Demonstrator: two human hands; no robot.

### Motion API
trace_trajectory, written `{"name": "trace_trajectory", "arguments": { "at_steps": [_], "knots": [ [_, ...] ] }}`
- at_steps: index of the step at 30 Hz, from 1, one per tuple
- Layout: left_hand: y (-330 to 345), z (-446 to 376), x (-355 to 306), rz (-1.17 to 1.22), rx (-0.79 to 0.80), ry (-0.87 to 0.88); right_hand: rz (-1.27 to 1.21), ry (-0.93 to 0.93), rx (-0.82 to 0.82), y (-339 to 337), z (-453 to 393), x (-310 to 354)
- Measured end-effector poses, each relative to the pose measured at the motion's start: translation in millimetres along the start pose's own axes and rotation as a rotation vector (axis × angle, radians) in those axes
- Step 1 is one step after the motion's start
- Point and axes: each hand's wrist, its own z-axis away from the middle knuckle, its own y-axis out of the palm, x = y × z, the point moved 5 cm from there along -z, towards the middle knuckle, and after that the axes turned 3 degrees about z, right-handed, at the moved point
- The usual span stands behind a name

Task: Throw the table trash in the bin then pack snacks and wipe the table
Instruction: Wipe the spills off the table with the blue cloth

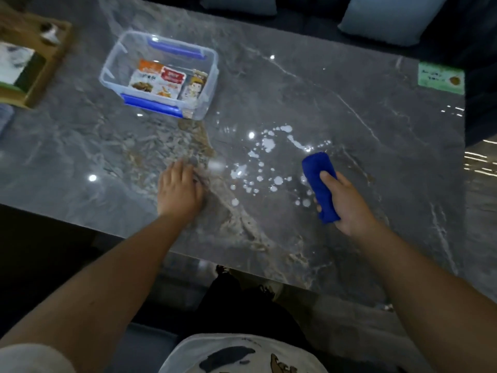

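1. Head view shows us the grey marble tabletop first – it fills most of the frame, and we see no loose trash on it, so we judge the bin step done.
2. Next in size, the clear snack box with blue clips sits far left of centre, lid off; snack packets lie inside it, so packing looks finished apart from closing.
3. A scatter of white spilled drops lies between our hands – wiping is what remains.
4. Our right hand has its fingers clenched around a rolled blue cloth, held just at the right edge of the spill.
5. Our left hand rests flat on the tabletop, fingers released and holding nothing.
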Motion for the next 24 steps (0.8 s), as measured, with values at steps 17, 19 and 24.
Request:
{"name": "trace_trajectory", "arguments": {
  "at_steps": [17, 19, 24],
  "knots": [
    [17, -33, 35, -0.017, 0.029, -0.064, 0.843, -0.496, -0.065, 123, -145, 110],
    [18, -33, 35, -0.020, 0.020, -0.059, 0.954, -0.604, -0.077, 141, -170, 120],
    [19, -33, 37, -0.031, 0.006, -0.062, 1.365, -0.741, -0.127, 185, -221, 135]
  ]
}}
